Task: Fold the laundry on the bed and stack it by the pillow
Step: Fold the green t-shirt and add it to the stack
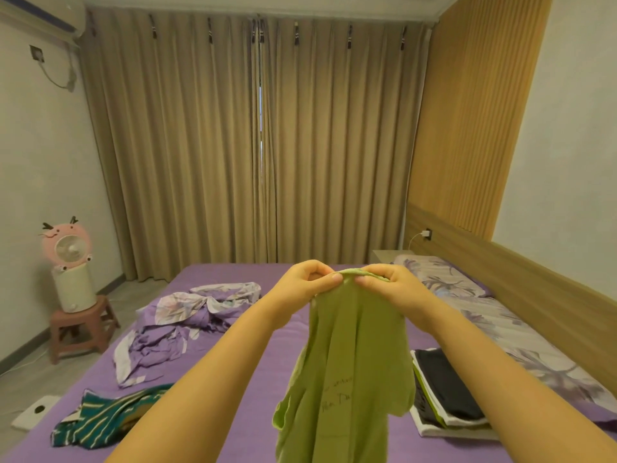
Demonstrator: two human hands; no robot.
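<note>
Fabric of a green shirt (350,355) is pinched at its top edge between the curled fingers of the left hand (309,279) and right hand (389,280), held mid-frame above the purple bed (240,362).

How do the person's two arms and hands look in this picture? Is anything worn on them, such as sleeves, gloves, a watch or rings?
Both forearms are bare up to the bottom edge of the picture; no sleeve shows. The left hand and the right hand wear no gloves. No watch, bracelet or ring is visible on the wrists or the fingers that show. The fingernails look short and unpainted.
</note>
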